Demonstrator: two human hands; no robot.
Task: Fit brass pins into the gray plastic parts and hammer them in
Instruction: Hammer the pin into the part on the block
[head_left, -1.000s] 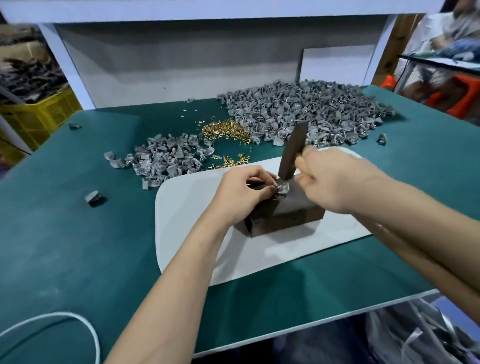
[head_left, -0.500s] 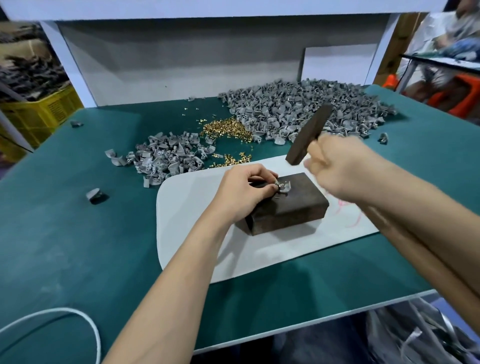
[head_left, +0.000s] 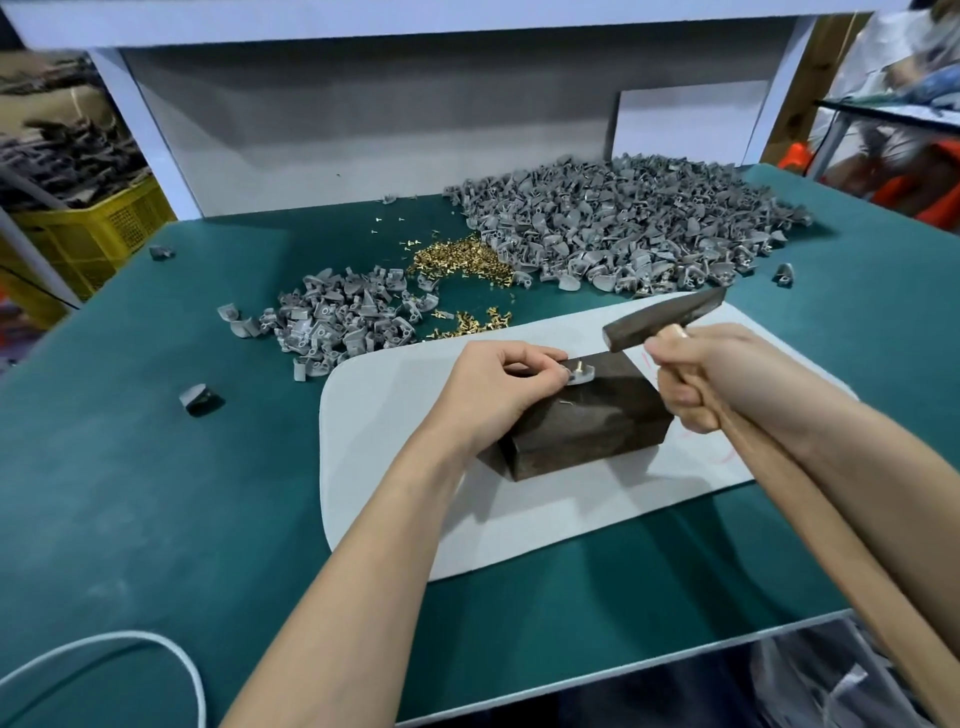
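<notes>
My left hand (head_left: 498, 387) pinches a small gray plastic part (head_left: 579, 373) with a brass pin in it, held on top of a dark metal block (head_left: 587, 421). My right hand (head_left: 706, 376) grips the wooden handle of a hammer (head_left: 665, 318); its dark head hangs just above and to the right of the part. The block stands on a white mat (head_left: 395, 499). A big heap of gray parts (head_left: 623, 223) lies at the back right, a smaller heap (head_left: 337, 317) at the left, and brass pins (head_left: 462, 257) lie between them.
The green table (head_left: 156, 467) carries stray gray parts (head_left: 200, 399) on its left side and one (head_left: 783, 274) at the right. A white cable (head_left: 104, 654) loops at the near left corner. A yellow crate (head_left: 88, 234) stands beyond the left edge. A white back panel closes the far side.
The hammer struck the part one second ago, rose half a second ago, and now its head hangs lower and flatter above the block. My left hand stays on the part.
</notes>
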